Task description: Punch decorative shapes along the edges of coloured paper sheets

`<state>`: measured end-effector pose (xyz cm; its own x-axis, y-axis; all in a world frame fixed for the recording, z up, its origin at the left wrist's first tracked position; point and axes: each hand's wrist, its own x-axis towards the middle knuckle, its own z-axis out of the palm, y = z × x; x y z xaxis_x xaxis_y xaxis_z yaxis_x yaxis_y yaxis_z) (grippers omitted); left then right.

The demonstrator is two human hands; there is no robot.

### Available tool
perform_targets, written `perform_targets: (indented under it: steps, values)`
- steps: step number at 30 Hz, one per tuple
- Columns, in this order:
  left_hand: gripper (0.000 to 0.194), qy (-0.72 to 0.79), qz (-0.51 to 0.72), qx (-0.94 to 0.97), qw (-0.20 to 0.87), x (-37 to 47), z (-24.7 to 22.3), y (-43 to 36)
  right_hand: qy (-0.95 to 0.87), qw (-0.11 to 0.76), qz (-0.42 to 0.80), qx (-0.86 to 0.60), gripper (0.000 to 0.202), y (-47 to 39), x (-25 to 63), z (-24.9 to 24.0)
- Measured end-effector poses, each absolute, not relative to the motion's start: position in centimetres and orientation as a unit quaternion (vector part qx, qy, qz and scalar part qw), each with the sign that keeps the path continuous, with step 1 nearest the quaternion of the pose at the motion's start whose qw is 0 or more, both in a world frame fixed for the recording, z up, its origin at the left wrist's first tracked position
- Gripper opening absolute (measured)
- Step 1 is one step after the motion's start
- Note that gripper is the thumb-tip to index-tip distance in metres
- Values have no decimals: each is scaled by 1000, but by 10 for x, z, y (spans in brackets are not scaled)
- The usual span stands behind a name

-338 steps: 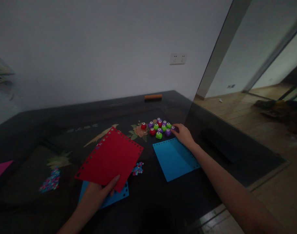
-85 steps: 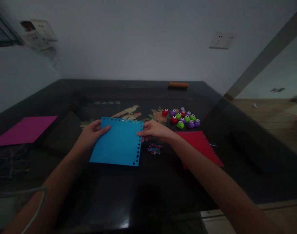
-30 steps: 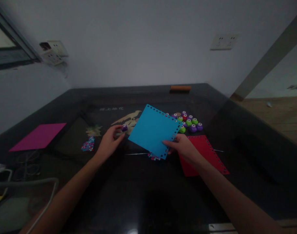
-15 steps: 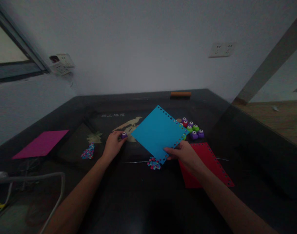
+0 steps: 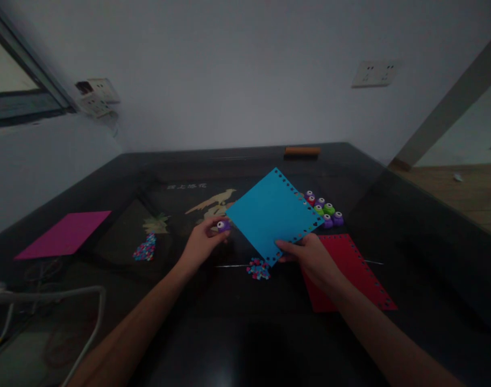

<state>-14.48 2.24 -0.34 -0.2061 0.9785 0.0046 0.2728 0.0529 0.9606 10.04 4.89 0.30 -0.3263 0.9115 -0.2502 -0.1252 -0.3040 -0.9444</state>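
My right hand [image 5: 310,255] pinches the lower right edge of a blue paper sheet [image 5: 269,215], held up like a diamond. Small punched holes run along its two right-hand edges. Between the thumb and fingers of my left hand [image 5: 207,239] is a purple punch [image 5: 223,226], close to the sheet's left corner. Beneath the sheet's bottom corner lies a small heap of colored paper bits [image 5: 258,269]. A red sheet [image 5: 354,271] with holes along its edges lies partly under my right forearm. Purple, green and red punches [image 5: 328,209] stand behind it, partly hidden by the blue sheet.
On the left of the dark table [image 5: 229,333] lie a pink sheet [image 5: 63,234] and another pile of paper bits [image 5: 146,248]. An orange-brown cylinder [image 5: 302,151] is at the back edge. A pale cable [image 5: 68,292] bends over the lower left.
My left hand has moved right with the purple punch, nearer the blue sheet, and the punch has turned in its fingers. The view has shifted slightly; my right hand still holds the sheet.
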Motion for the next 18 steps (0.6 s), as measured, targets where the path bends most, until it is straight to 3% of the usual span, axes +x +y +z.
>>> perform_targets:
  steps: [10, 18]
  values:
    - [30, 490, 521, 326, 618, -112, 12, 6, -403, 432, 672, -447, 40, 48, 97, 3]
    - [28, 458, 520, 290, 660, -105, 11, 3, -404, 442, 666, -445, 39, 48, 98, 1]
